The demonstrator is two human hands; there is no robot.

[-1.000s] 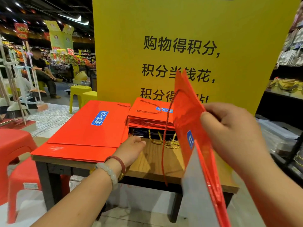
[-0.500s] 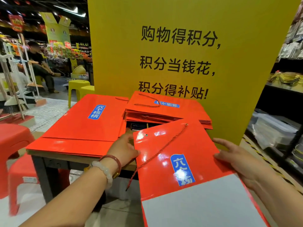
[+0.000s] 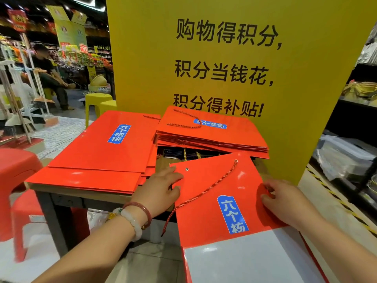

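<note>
Both my grips grasp the red paper bag (image 3: 204, 219) at the counter's (image 3: 81, 193) front edge: left hand (image 3: 161, 186) one side, right hand (image 3: 285, 201) the other.

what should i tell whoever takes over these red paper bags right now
Left hand: holds the top left corner of the red bag.
Right hand: pinches the bag's right edge.
The bag lies flat, its top end on the table and its lower end overhanging towards the person.
Cord: one end sits at the top right eyelet, the other dangles below the table edge. The top left eyelet is empty.
Other bags: a back stack with a cord on top, and a left pile lying flat.
Left to do, probably: thread the loose end, then stack the bag.
</note>
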